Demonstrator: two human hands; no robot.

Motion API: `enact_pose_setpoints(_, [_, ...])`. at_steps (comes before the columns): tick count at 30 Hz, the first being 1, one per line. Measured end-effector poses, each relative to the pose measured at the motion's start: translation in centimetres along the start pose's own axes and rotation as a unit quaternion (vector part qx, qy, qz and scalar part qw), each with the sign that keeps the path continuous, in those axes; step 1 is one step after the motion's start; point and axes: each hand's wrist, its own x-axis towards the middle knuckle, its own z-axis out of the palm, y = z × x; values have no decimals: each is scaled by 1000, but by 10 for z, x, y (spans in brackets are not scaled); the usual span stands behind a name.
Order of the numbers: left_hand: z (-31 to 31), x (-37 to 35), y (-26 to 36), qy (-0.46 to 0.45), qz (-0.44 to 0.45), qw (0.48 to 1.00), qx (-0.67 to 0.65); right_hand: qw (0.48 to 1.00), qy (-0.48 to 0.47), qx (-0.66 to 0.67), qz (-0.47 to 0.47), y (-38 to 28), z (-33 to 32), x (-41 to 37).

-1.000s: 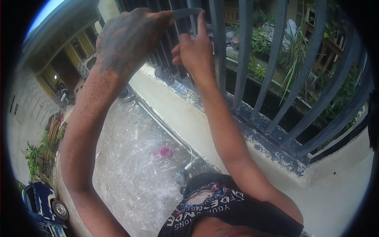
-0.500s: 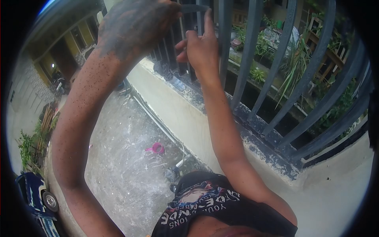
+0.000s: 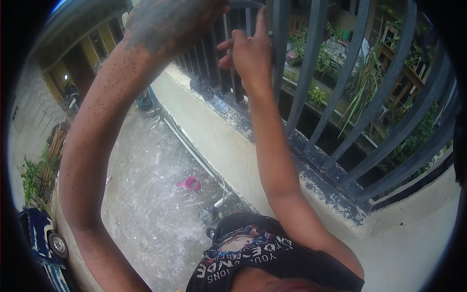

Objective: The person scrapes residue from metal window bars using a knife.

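One head-worn fisheye view, forward and down, close behind left hand [image 3: 170, 24] and right hand [image 3: 250, 53] at the railing [image 3: 311, 73].

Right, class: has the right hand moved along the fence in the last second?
No. The right hand stays just left of the same fence bar, above the ledge; only the view shifted.

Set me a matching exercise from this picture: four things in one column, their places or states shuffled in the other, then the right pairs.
Things:
1 pink dipper
2 blue car
3 left hand
4 potted plants

Places or states:
A beyond the fence bars
B smeared dark, raised at the top
C lying on the concrete ground near the white pipe
D at the lower left edge, partly cut off

Pairs: 1-C; 2-D; 3-B; 4-A
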Motion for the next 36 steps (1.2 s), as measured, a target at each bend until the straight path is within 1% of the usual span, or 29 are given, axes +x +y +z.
enact_pose_setpoints(2, [-3, -2, 2, -12, -12, 1000, 4, 1000, 3, 19, -2, 0, 0, 4])
enact_pose_setpoints(4, [-7, -12, 14, -24, -12, 996, 87, 1000, -5, 19, 1, 5, -2, -2])
enact_pose_setpoints(5, [-7, -11, 16, -24, -12, 996, 87, 1000, -9, 7, 7, 7, -2, -5])
enact_pose_setpoints(7, [-9, -6, 18, -64, -39, 993, 94, 1000, -11, -5, 8, 3, 0, -1])
enact_pose_setpoints(8, [-10, -6, 18, -86, -53, 990, 95, 1000, -1, 24, 7, -2, 1, 3])
enact_pose_setpoints(9, [-9, -6, 12, -86, -56, 990, 92, 999, 8, 52, 8, -6, 2, 5])
enact_pose_setpoints(11, [-6, -5, -4, 22, 25, 999, -2, 999, 5, 52, 9, -10, 2, 5])
enact_pose_setpoints(12, [-4, -7, -3, 22, 19, 1000, -5, 998, 5, 54, 9, -10, 2, 4])
enact_pose_setpoints(14, [-1, -8, 0, -21, -14, 999, 40, 999, 2, 48, 4, -1, 2, 1])
enact_pose_setpoints(15, [-3, -10, 2, -58, -33, 997, 41, 999, -1, 44, 10, 0, 3, -3])
enact_pose_setpoints(16, [-5, -5, 5, -57, -35, 997, 41, 999, -4, 41, 15, -1, 3, -6])
enact_pose_setpoints(18, [-7, 8, 8, -121, -102, 986, 45, 998, 0, 58, 14, -16, 5, 0])
enact_pose_setpoints(19, [-4, 2, -4, -36, -33, 999, 15, 997, 5, 75, 15, -21, 6, 4])
enact_pose_setpoints(20, [-2, 4, -8, -36, -37, 999, 14, 996, 0, 83, -18, -20, 4, 10])
enact_pose_setpoints(23, [0, 4, -12, 3, -15, 1000, -27, 996, -7, 93, -14, -16, 5, 7])
enact_pose_setpoints(24, [-3, -1, -9, 3, -17, 999, -28, 997, -9, 75, -2, -12, 5, 0])
enact_pose_setpoints(26, [-9, -9, 0, -66, -54, 996, 40, 998, -10, 61, 9, -9, 5, -3])
enact_pose_setpoints(27, [-13, -3, -3, -121, -54, 991, 31, 999, -6, 53, 5, -11, 7, -3])
enact_pose_setpoints(28, [-11, 1, -6, -121, -54, 991, 32, 999, -2, 44, 3, -14, 9, -3])
enact_pose_setpoints(29, [-8, 3, -9, -68, -42, 997, 16, 997, 6, 76, 15, -19, 11, 2])
enact_pose_setpoints(30, [-9, 2, -9, -15, -31, 999, 0, 997, 4, 76, 16, -20, 11, 5])
enact_pose_setpoints(31, [-13, 5, -10, -20, -21, 999, 28, 996, -2, 86, -4, -21, 9, 11])
enact_pose_setpoints(32, [-13, 1, -8, -21, -23, 999, 27, 995, -7, 96, -24, -21, 7, 13])
enact_pose_setpoints(34, [-10, -8, -3, 18, -25, 1000, 4, 996, -10, 92, -17, -15, 6, 6])
enact_pose_setpoints(35, [-9, -8, -3, 18, -22, 1000, 5, 997, -11, 70, -3, -10, 6, -2])
enact_pose_setpoints(36, [-7, -6, -4, -26, -32, 999, 7, 999, -11, 49, 10, -8, 6, -6])
